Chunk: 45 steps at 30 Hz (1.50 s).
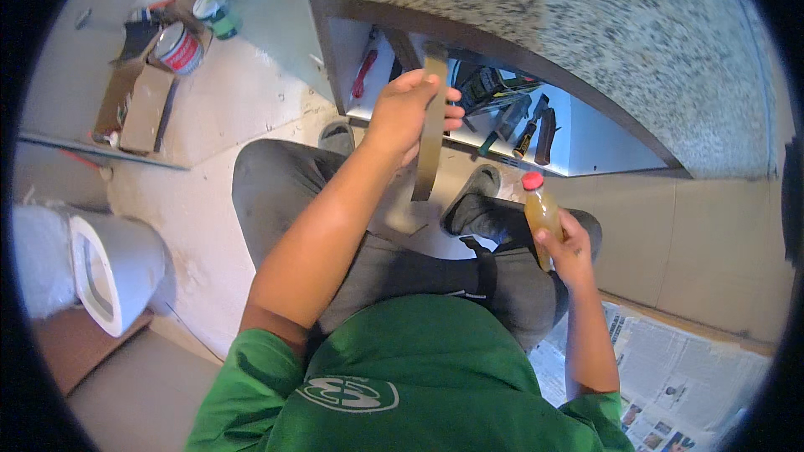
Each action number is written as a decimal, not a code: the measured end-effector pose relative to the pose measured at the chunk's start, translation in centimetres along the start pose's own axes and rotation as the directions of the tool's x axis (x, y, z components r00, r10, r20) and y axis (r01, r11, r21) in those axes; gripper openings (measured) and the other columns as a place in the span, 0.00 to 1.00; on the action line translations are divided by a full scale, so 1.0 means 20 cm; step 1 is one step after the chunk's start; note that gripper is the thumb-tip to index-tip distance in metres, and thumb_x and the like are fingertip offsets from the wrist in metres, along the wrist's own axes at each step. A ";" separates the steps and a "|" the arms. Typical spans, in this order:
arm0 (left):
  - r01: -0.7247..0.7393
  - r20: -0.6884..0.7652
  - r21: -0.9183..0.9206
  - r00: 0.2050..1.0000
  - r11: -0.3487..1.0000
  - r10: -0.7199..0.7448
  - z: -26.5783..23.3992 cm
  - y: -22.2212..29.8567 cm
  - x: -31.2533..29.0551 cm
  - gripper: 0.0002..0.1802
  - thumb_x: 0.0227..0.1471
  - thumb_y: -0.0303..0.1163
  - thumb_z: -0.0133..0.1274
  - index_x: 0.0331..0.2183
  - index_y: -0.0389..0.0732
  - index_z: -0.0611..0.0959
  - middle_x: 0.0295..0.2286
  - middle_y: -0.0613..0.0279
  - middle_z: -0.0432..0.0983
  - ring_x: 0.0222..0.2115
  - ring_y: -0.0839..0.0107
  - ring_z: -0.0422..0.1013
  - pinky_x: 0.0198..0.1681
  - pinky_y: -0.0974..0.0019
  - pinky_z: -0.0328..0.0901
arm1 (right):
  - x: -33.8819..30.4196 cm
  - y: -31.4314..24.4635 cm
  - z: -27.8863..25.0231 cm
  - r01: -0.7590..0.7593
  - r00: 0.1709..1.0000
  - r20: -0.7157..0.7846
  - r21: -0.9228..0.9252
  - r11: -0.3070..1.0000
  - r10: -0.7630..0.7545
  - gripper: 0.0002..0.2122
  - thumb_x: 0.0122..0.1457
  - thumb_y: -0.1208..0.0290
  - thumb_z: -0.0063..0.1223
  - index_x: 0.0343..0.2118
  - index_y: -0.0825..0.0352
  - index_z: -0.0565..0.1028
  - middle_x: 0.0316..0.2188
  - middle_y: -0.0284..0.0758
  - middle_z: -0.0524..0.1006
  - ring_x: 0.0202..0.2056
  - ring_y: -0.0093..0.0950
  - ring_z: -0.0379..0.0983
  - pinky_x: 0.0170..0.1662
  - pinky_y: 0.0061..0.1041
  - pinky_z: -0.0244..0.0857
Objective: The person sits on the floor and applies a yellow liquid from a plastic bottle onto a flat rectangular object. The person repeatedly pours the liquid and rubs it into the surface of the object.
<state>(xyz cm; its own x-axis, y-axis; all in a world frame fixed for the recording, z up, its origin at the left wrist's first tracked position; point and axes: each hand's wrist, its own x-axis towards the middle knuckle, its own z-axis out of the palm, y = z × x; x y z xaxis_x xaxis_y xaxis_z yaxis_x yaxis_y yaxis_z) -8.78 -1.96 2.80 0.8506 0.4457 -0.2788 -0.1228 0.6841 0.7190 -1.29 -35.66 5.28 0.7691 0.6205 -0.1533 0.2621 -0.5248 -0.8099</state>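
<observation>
My left hand (400, 115) is closed round a long, narrow flat brown strip (430, 146), gripping it near its upper part. The strip stands up in front of the cabinet opening, its lower end hanging free above the floor. In my right hand (573, 249) is a clear bottle (543, 213) with a red cap and yellowish-brown contents. The cap is on, and the bottle is held nearly upright over my right knee. Behind the strip, the open cabinet (607, 130) holds several hand tools, among them a red-handled one (363, 74) and a dark-handled one (546, 136).
A speckled granite countertop (536, 0) overhangs the cabinet. To the left stand a toilet (126, 264), a cardboard box (146, 109), a paint can (178, 48) and a green-and-white tub (216, 12). Newspaper (670, 368) covers the floor at lower right.
</observation>
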 end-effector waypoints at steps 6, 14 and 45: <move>-0.036 0.014 0.050 0.999 0.998 0.035 0.14 0.01 -0.01 0.16 0.66 0.36 0.41 0.48 0.36 0.73 0.32 0.54 0.77 0.26 0.67 0.74 0.30 0.62 0.74 | 0.08 0.11 0.18 -0.066 0.997 -0.008 0.317 0.946 0.073 0.20 0.56 0.64 0.65 0.49 0.69 0.75 0.37 0.30 0.77 0.38 0.20 0.71 0.44 0.22 0.66; -0.011 0.109 0.246 0.994 0.969 -0.017 0.34 -0.08 0.06 0.18 0.66 0.37 0.42 0.51 0.37 0.72 0.31 0.60 0.75 0.24 0.72 0.72 0.28 0.65 0.72 | 0.12 0.27 0.17 0.082 0.997 -0.051 0.549 0.832 -0.064 0.16 0.58 0.64 0.63 0.45 0.67 0.76 0.32 0.25 0.74 0.34 0.17 0.68 0.38 0.19 0.64; 0.410 -0.219 0.584 0.911 0.701 -0.350 -0.18 -0.80 0.27 0.07 0.59 0.28 0.47 0.41 0.42 0.75 0.30 0.58 0.79 0.29 0.64 0.79 0.29 0.56 0.71 | 0.12 0.30 0.14 0.028 0.996 -0.080 0.676 0.736 0.035 0.17 0.64 0.64 0.53 0.51 0.68 0.70 0.35 0.32 0.76 0.34 0.21 0.73 0.38 0.23 0.68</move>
<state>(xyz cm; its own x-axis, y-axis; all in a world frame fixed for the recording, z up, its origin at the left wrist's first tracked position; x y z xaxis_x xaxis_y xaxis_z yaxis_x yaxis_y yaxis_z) -4.06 -8.47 -12.49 0.7056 0.2934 -0.6450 0.5608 0.3252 0.7614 0.45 -35.73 -1.56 0.8222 0.5527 -0.1358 -0.1792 0.0249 -0.9835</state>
